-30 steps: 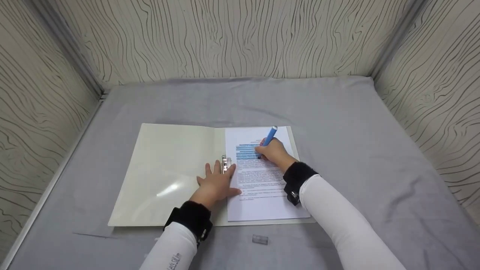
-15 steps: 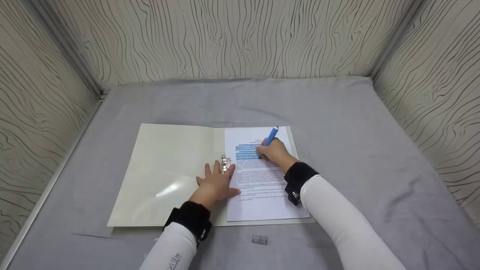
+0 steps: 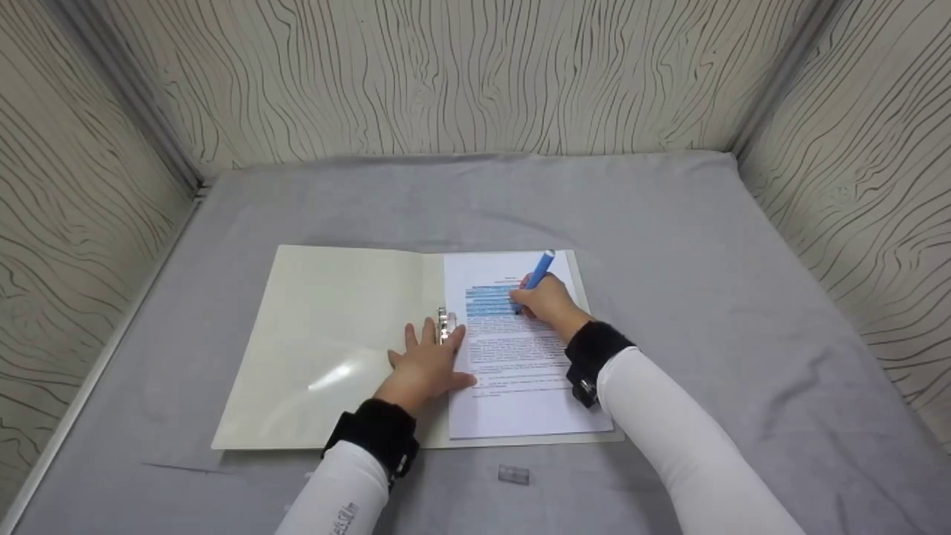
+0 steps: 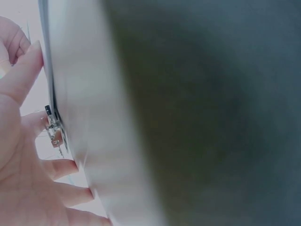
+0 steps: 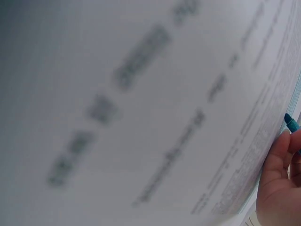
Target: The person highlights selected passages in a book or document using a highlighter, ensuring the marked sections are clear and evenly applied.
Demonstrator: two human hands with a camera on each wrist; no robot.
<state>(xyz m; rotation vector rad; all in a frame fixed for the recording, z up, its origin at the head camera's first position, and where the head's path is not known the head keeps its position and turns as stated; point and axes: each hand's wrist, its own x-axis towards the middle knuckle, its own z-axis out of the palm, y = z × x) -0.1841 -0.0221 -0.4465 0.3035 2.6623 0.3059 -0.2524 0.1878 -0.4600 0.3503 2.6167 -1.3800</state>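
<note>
Gripping the marker [image 3: 536, 272] in your right hand [image 3: 544, 302], tip on the page [image 3: 520, 371]; left hand [image 3: 429, 362] is pressing flat, fingers spread, on the folder [image 3: 334, 334].

You have a glossy cream plastic folder [image 3: 334, 349] with a shiny metal clip [image 3: 446, 325], holding matt white printed paper [image 3: 520, 401]. The marker [image 3: 536, 273] looks like smooth blue plastic. Underneath lies soft, matt grey cloth [image 3: 706, 282]; the walls [image 3: 446, 74] carry a wood-grain print.
</note>
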